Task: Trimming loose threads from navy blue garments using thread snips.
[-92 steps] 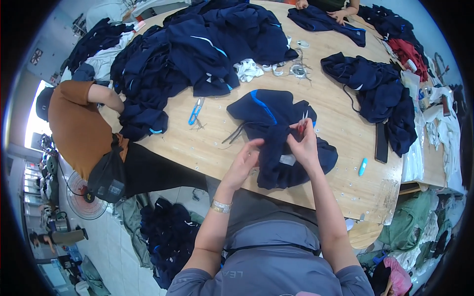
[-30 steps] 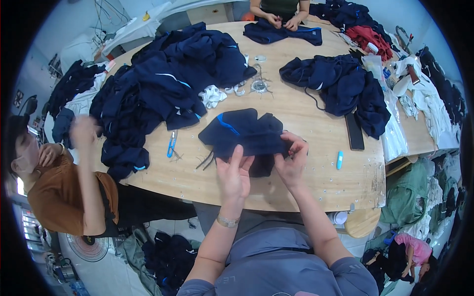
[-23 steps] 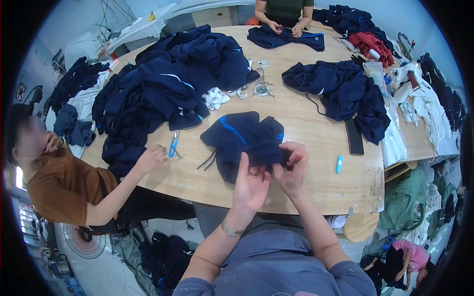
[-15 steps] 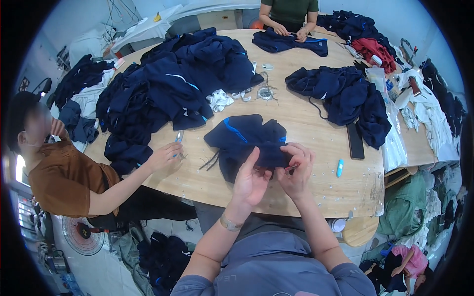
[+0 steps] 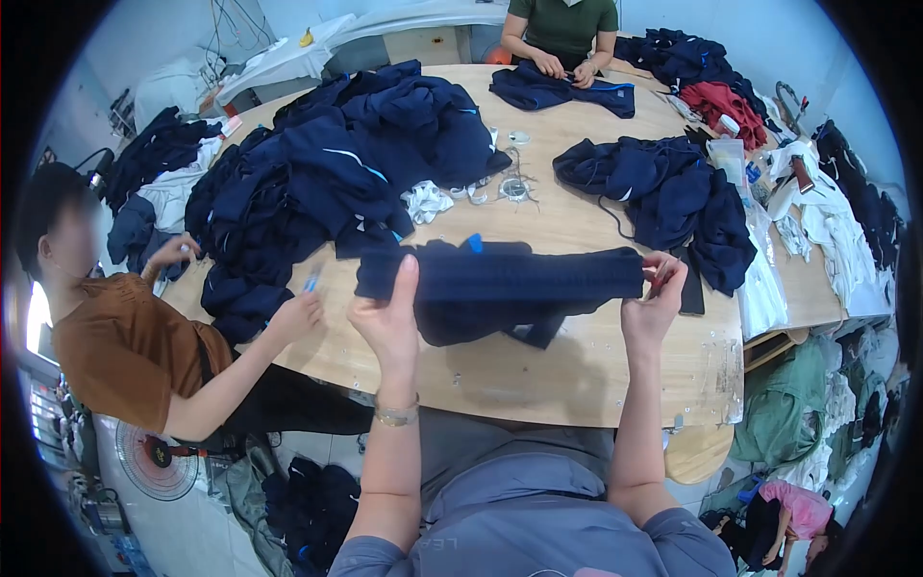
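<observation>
A navy garment (image 5: 500, 279) with a bright blue trim patch is stretched sideways above the near part of the table, its top band pulled straight. My left hand (image 5: 389, 313) grips the left end of that band, thumb pointing up along the front. At the other end, my right hand (image 5: 659, 293) pinches the band between its fingers. Something small and reddish shows inside the right hand, too hidden to name. The lower part of the garment hangs in folds toward the tabletop.
Navy garments are heaped on the wooden table (image 5: 461, 380) at left (image 5: 317, 183) and right (image 5: 663, 188). A person in brown at left holds a small light-blue tool (image 5: 312, 279). Across the table, a person in green handles a navy garment (image 5: 562, 91). A dark phone (image 5: 691, 288) lies at right.
My hands have moved apart and lifted the garment, stretching its band wide. The person in brown has drawn the tool hand back left and lowered the other hand toward the heap.
</observation>
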Motion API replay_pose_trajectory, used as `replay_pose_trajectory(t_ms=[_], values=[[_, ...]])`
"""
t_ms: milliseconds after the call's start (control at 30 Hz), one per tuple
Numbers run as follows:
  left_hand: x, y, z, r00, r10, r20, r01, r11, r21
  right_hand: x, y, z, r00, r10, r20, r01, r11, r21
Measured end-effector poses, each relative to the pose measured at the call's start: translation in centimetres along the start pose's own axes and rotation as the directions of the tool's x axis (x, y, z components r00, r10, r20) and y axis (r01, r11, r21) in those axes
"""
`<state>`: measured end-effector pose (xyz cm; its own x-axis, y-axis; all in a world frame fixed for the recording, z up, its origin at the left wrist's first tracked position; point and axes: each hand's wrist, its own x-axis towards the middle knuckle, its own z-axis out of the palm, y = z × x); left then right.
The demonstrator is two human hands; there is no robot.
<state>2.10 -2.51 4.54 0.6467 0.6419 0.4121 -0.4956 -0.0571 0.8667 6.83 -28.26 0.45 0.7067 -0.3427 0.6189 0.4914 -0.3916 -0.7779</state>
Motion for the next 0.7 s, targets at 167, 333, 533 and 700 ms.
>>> replay_pose_trajectory(t_ms=[167, 333, 533, 700], values=[[4.5, -2.6, -3.7, 0.886, -0.377, 0.269, 0.203, 0.837, 0.508, 4.5, -4.1, -0.6, 0.769, 0.255, 0.586, -0.315, 0.949, 0.000], [0.6, 0.6, 0.6, 0.727, -0.269, 0.632, -0.098, 0.870, 0.483, 6.1, -7.0, 2.7, 0.589, 0.188, 0.786, -0.397, 0.914, 0.079], [-0.5, 0.6, 1.8, 0.482, -0.090, 0.871, 0.302, 0.951, -0.069, 8.7, -12.0, 4.5, 0.587, 0.002, 0.809, -0.177, 0.976, 0.126], [-1.2, 3.6, 2.8, 0.532, 0.026, 0.846, -0.356, 0.914, 0.196, 11.7, -12.9, 5.4, 0.674, -0.066, 0.736, 0.046, 0.998, 0.047]])
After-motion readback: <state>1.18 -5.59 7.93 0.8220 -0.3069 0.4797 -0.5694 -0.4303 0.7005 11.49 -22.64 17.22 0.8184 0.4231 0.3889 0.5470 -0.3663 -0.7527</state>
